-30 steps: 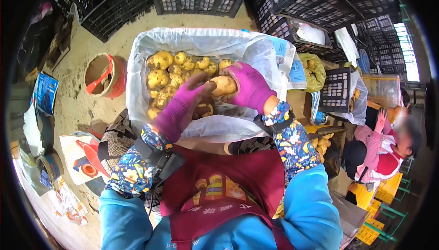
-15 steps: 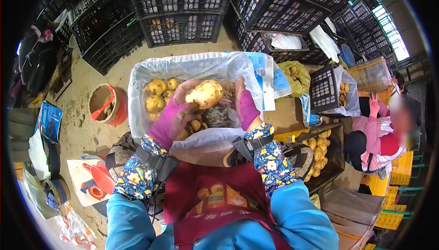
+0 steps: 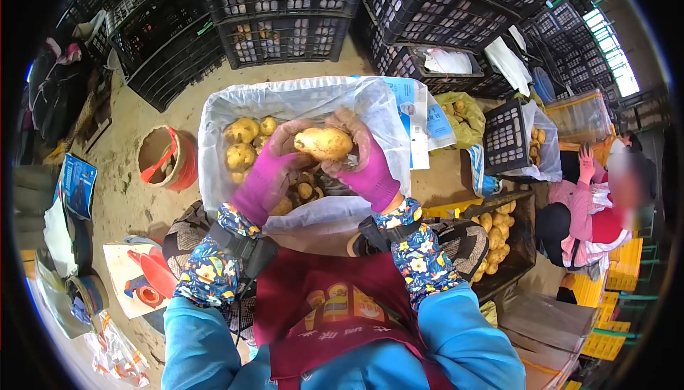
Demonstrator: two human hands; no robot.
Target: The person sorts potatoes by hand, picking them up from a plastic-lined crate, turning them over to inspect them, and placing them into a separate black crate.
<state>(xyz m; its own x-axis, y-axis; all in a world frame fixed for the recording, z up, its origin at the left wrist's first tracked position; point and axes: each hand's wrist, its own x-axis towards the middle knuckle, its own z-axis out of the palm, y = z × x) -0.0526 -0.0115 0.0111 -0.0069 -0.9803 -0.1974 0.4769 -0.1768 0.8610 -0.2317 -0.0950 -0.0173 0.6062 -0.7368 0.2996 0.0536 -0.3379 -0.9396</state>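
Observation:
A yellow potato (image 3: 323, 144) with brown soil marks is held between my two gloved hands, above a crate lined with white plastic (image 3: 385, 98). My left hand (image 3: 276, 165), in a magenta glove with dirty fingers, grips its left end. The fingers of my right hand (image 3: 367, 162) close round its right end. Below and to the left, several loose potatoes (image 3: 241, 142) lie in the liner. Part of the crate's contents is hidden under my hands.
A red bucket (image 3: 171, 162) stands left of the lined crate. Black crates (image 3: 281, 37) are stacked beyond it. At right, a dark crate holds more potatoes (image 3: 495, 237). A co-worker in pink (image 3: 570, 212) sits farther right. Blue printed cardboard (image 3: 413, 112) lies by the liner.
My right hand has moved left from beside the potato and closed on it. The potato has turned, showing a smoother side, and shifted slightly right.

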